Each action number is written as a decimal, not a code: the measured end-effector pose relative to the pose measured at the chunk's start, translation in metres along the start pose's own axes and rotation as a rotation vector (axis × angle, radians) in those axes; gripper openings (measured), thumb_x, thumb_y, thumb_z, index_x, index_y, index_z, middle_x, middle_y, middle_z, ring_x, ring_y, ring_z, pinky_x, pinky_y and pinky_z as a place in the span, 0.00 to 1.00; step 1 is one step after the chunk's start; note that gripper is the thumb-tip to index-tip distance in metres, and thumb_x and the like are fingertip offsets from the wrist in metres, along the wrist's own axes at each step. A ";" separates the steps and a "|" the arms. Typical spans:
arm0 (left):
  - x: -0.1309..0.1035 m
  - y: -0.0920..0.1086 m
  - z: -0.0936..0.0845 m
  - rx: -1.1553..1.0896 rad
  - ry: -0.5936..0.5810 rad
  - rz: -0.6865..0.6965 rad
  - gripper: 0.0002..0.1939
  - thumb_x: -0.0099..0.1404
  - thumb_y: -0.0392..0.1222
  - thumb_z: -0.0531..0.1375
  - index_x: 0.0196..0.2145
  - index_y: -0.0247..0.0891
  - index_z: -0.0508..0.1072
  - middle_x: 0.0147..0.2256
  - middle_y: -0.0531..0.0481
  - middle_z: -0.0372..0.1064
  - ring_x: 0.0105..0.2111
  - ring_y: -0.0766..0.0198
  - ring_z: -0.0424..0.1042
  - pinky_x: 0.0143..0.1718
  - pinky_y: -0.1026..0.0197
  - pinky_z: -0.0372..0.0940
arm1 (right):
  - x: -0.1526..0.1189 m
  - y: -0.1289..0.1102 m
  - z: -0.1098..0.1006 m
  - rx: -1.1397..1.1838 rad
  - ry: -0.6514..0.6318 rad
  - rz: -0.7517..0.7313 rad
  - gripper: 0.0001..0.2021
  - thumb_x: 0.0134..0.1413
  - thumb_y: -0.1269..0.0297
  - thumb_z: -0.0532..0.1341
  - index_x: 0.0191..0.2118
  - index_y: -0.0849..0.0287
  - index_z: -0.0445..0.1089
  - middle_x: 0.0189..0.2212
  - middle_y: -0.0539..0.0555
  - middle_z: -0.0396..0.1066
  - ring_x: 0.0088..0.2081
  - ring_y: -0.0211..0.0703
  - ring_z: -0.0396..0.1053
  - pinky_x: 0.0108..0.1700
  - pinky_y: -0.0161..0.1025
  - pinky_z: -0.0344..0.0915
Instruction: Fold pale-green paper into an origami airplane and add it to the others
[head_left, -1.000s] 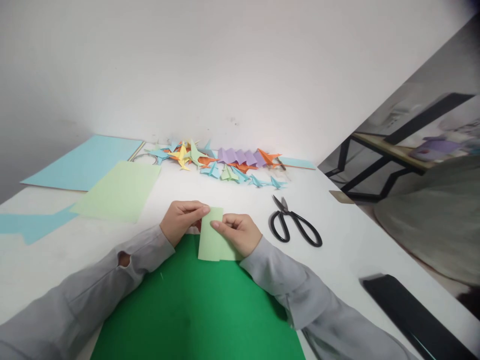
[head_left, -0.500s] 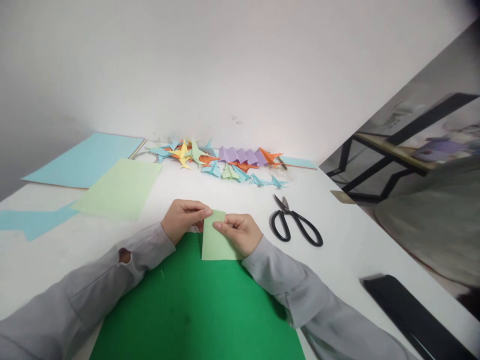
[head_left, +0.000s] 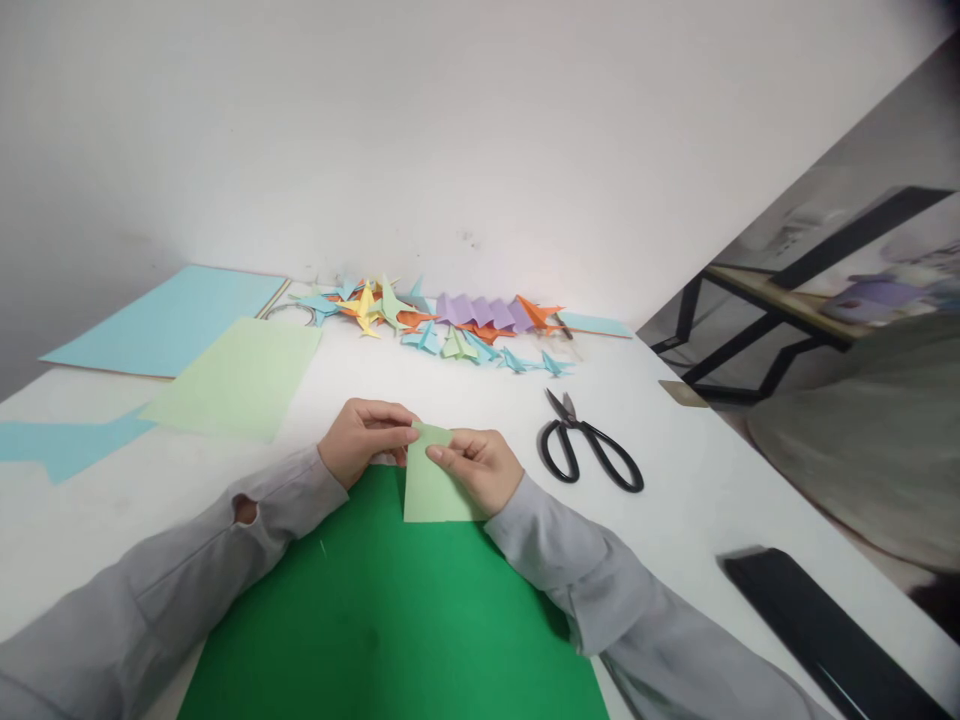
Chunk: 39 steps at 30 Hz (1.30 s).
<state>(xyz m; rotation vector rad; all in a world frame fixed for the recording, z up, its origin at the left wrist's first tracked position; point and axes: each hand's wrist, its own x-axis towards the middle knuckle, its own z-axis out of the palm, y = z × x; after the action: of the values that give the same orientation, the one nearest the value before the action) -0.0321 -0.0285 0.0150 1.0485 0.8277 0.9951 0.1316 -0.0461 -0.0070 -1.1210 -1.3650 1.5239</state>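
White table [head_left: 675,550] runs up to the wall [head_left: 375,130]; big green sheet [head_left: 390,610] at its near side, under the work
Large blue sheet [head_left: 172,320] far left, a light green sheet [head_left: 232,385] overlapping its near edge; blue offcut [head_left: 90,440] nearer the person
Long black object [head_left: 825,630] at near right, beyond the right forearm; scissors [head_left: 574,425] right of the hands, blades parted, nothing between them and the right hand. Nothing looks to block the fingers, though the open blades would want care on a reach that side
Purple pleated paper [head_left: 484,314] by the wall, among small folded figures, yellow [head_left: 366,308] and orange [head_left: 536,313] ones included; thin points, likely easily crushed
Small pale green paper [head_left: 435,495] between the hands, over the far part of the green sheet; whether its lower edge touches, can't tell. Should be very light, limp across the face, firmer along any crease, quick to wrinkle; best held by edges and corners
Left hand [head_left: 364,440]: thumb and fingers closed in a pinch on its upper left corner. Right hand [head_left: 487,465]: thumb flat on its face, other fingers curled behind, small gap filled by paper
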 end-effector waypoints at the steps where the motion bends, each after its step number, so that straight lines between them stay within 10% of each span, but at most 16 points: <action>1: 0.000 0.001 -0.001 -0.018 -0.018 -0.016 0.10 0.40 0.38 0.68 0.22 0.30 0.74 0.18 0.52 0.67 0.15 0.70 0.64 0.17 0.66 0.60 | 0.000 0.000 0.000 -0.003 -0.007 -0.004 0.16 0.37 0.51 0.64 0.23 0.62 0.71 0.16 0.49 0.69 0.18 0.35 0.62 0.21 0.34 0.57; 20: 0.002 -0.004 -0.004 -0.053 -0.086 -0.065 0.12 0.43 0.40 0.67 0.26 0.30 0.76 0.19 0.50 0.69 0.18 0.69 0.66 0.19 0.65 0.64 | 0.002 0.005 0.000 0.025 0.016 -0.002 0.17 0.37 0.51 0.65 0.25 0.64 0.74 0.18 0.52 0.72 0.18 0.37 0.65 0.20 0.34 0.61; 39: 0.000 -0.006 0.002 0.081 0.099 0.076 0.14 0.45 0.42 0.66 0.15 0.32 0.67 0.14 0.56 0.61 0.12 0.73 0.61 0.11 0.68 0.55 | 0.003 0.006 0.002 -0.156 0.059 -0.064 0.18 0.38 0.49 0.63 0.21 0.62 0.72 0.13 0.49 0.65 0.17 0.37 0.61 0.17 0.33 0.55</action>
<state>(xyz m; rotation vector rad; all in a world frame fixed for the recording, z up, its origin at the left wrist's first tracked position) -0.0287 -0.0304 0.0097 1.1137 0.9214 1.0921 0.1289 -0.0446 -0.0135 -1.1963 -1.4851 1.3467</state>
